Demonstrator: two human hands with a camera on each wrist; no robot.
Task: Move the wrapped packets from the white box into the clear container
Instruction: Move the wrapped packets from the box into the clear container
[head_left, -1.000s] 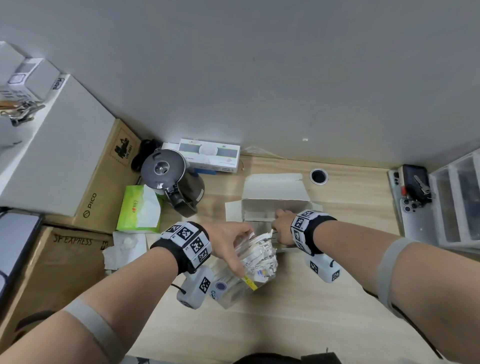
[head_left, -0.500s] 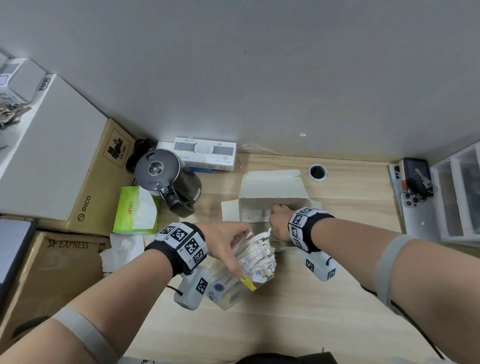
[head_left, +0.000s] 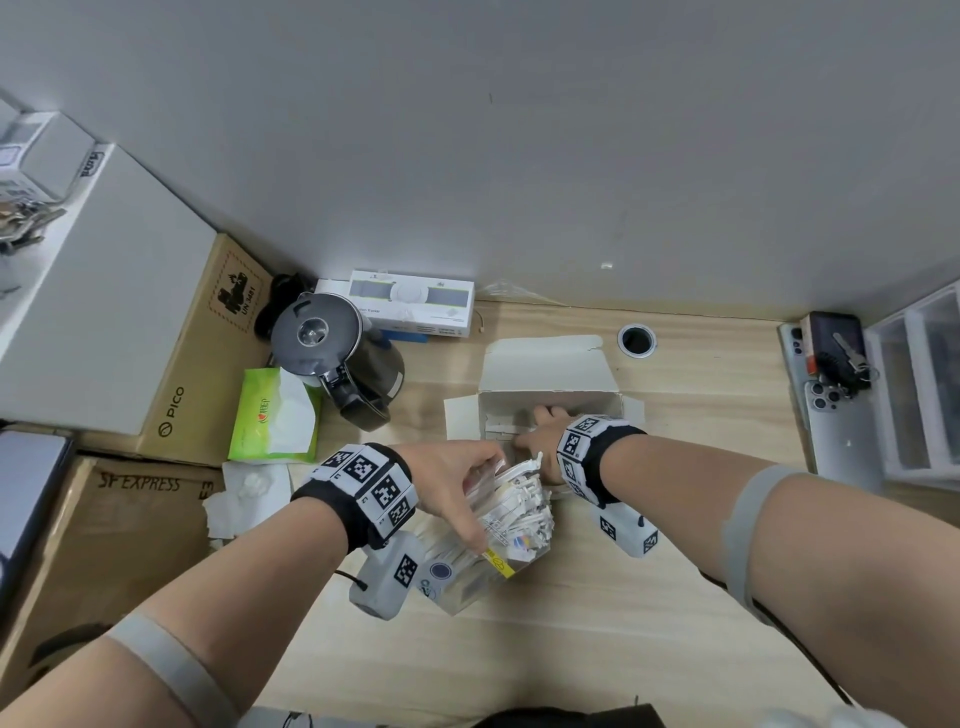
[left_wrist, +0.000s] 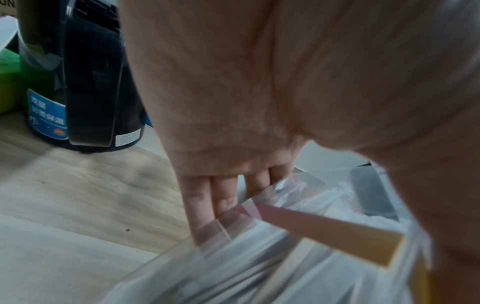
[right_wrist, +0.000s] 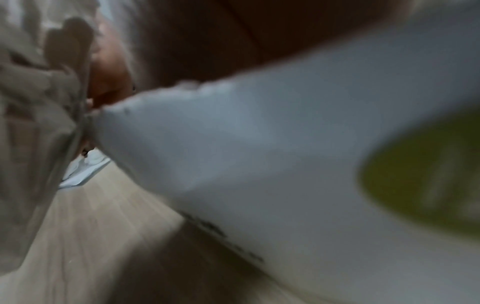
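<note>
The white box (head_left: 597, 410) lies open mid-table, lid flap tipped back. My right hand (head_left: 540, 428) reaches into it from the front; its fingertips are hidden inside, so any hold on packets cannot be seen. In front of the box, the clear container (head_left: 467, 582) is tilted and stuffed with white wrapped packets (head_left: 519, 506). My left hand (head_left: 470, 493) grips the container's top, thumb on the near wall. In the left wrist view the fingers (left_wrist: 223, 197) lie behind the clear container wall (left_wrist: 233, 222). The right wrist view is blurred and shows mostly the white box's side (right_wrist: 259, 164).
A black kettle (head_left: 332, 358) and a green tissue pack (head_left: 275, 415) stand left of the box, with cardboard boxes (head_left: 104, 545) beyond. A flat white package (head_left: 410, 306) lies by the wall. Phones and keys (head_left: 836, 364) and a clear drawer unit (head_left: 924, 389) sit at right.
My right hand has slid a little farther into the white box. My left hand keeps its grip on the container, which has barely moved.
</note>
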